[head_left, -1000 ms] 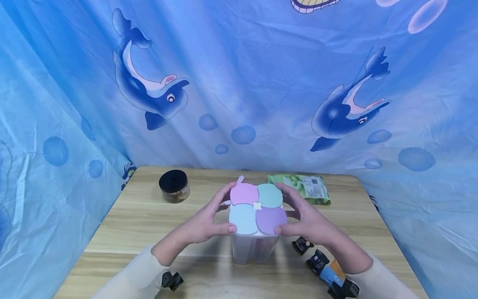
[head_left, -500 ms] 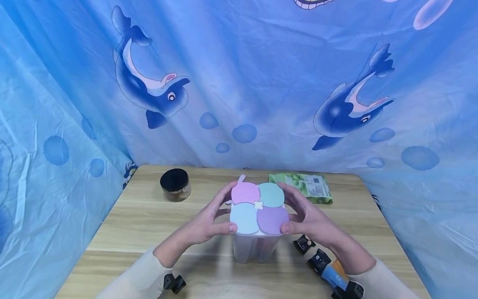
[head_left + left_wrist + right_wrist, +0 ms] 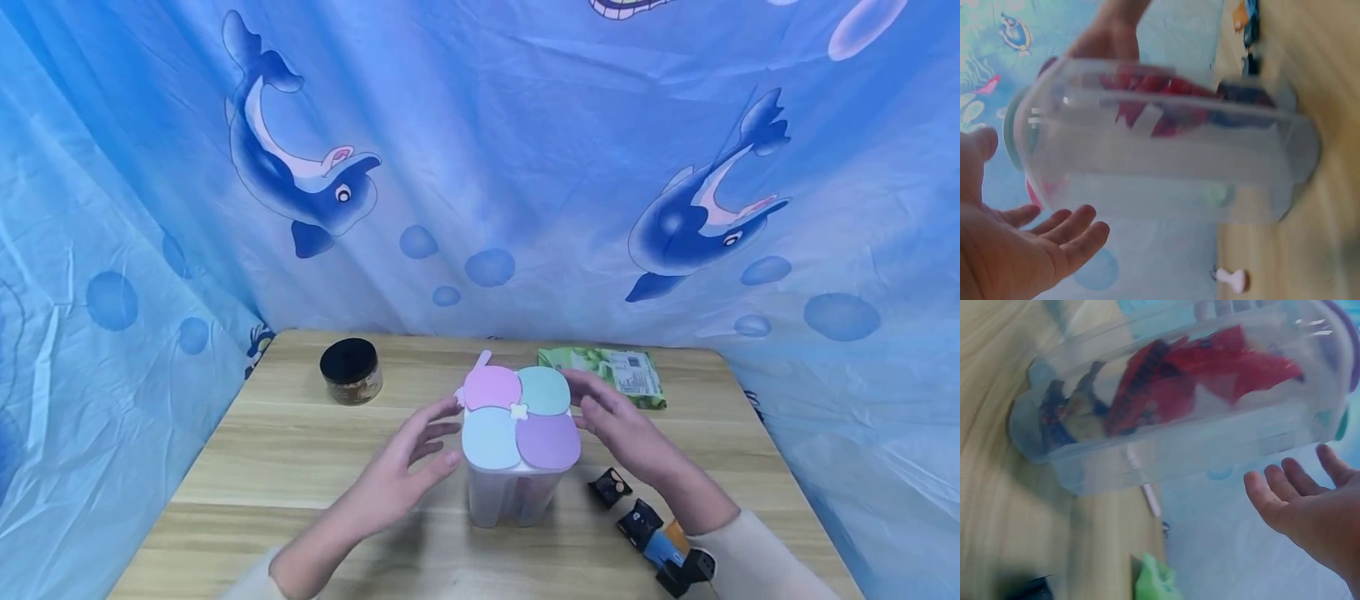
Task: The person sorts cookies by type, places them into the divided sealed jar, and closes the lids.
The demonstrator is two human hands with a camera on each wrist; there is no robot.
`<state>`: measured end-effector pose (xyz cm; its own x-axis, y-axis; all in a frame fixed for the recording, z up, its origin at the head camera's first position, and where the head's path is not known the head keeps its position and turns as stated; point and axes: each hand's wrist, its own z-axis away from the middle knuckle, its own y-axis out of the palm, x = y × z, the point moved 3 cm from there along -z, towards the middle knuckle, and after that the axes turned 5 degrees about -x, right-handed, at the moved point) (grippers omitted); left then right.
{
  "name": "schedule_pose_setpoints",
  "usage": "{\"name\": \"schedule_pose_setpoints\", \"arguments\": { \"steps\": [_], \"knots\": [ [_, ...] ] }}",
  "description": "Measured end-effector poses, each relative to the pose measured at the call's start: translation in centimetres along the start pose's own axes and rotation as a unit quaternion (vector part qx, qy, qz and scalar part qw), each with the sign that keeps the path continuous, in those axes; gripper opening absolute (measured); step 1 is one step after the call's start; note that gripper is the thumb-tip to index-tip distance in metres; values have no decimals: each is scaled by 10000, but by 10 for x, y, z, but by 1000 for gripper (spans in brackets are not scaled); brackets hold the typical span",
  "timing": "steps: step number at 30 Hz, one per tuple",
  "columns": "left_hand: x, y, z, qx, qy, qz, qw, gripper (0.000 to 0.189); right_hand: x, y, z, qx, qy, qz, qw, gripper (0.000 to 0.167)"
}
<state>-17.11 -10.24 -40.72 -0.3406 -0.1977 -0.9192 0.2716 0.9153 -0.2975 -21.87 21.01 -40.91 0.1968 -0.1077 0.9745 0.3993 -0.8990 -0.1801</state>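
A clear plastic storage container (image 3: 513,500) stands upright on the wooden table. Its lid (image 3: 491,437), with pink, green, pale blue and purple petals, sits on top. Red and dark wrapped packets (image 3: 1210,375) show through the wall in the right wrist view. My left hand (image 3: 401,467) is held just left of the container, fingers loosely spread and holding nothing. On the other side, my right hand (image 3: 622,425) is beside the lid with its fingers extended; in the right wrist view a small gap separates its fingertips from the wall.
Back left stands a jar with a black lid (image 3: 351,372). A green packet (image 3: 637,379) lies at the back right. Small dark packets (image 3: 610,488) and a blue-and-orange one (image 3: 663,546) lie near the right forearm. A pale pink slim item (image 3: 482,360) lies behind the container.
Both hands have let go of the lid's edges and moved outward, the left to the left and down, the right slightly to the right. The container stays in place.
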Motion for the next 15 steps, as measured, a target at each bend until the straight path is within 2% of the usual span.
{"name": "schedule_pose_setpoints", "arguments": {
  "steps": [5,9,11,15],
  "knots": [
    [8,8,26,-189,-52,224,9996,45,-21,3,-8,-435,677,-651,9946,64],
    [12,19,43,-3,-181,617,9979,41,-36,7,-13,-613,1041,-839,9891,74],
    [12,26,49,144,-138,822,9964,42,-41,8,-14,-708,1129,-819,9877,76],
    [10,37,57,233,-128,1246,9918,42,-47,11,-16,-938,1245,-764,9848,68]
  ]
}}
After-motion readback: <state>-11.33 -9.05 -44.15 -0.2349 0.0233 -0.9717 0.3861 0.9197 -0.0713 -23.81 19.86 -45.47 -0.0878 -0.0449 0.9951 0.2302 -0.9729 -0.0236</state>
